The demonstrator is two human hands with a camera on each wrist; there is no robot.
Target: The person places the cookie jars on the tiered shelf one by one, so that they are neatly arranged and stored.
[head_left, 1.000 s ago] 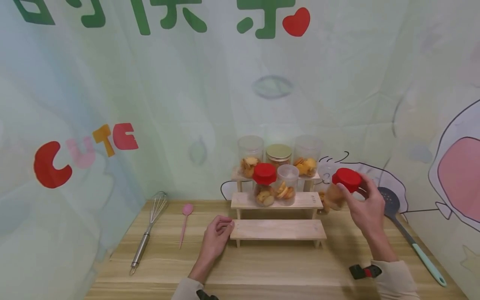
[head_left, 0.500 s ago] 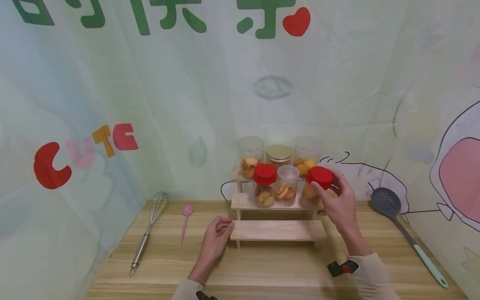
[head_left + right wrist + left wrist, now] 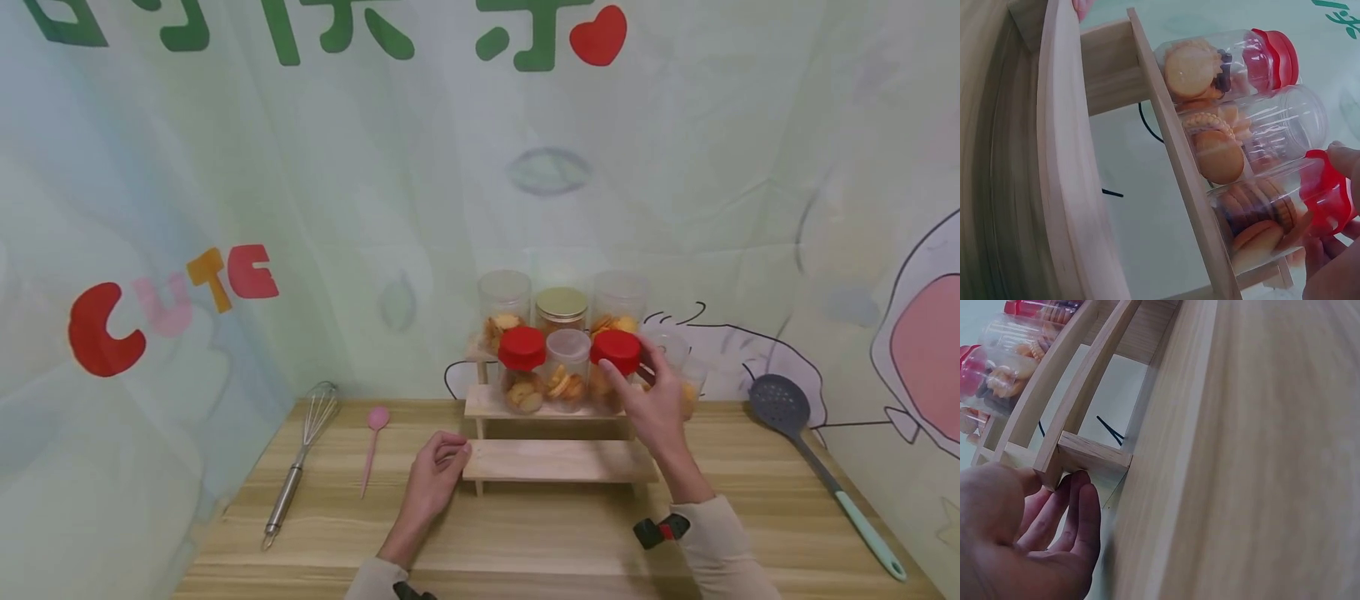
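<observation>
Head view shows the right hand [image 3: 651, 404], fingers partly open and curved round the red lid of a clear, cylindrical plastic biscuit jar [image 3: 604, 388], which is upright at the right end of the middle step of a pale wooden three-step stand [image 3: 562, 460], beside a clear-topped plastic jar [image 3: 567, 371]; the left hand [image 3: 432, 477], fingers curled, holds the lowest step's left edge; a silver wire whisk [image 3: 287, 489] lies near the worktop's [image 3: 555, 533] left edge, a grey perforated skimmer [image 3: 780, 406] near its right edge
</observation>
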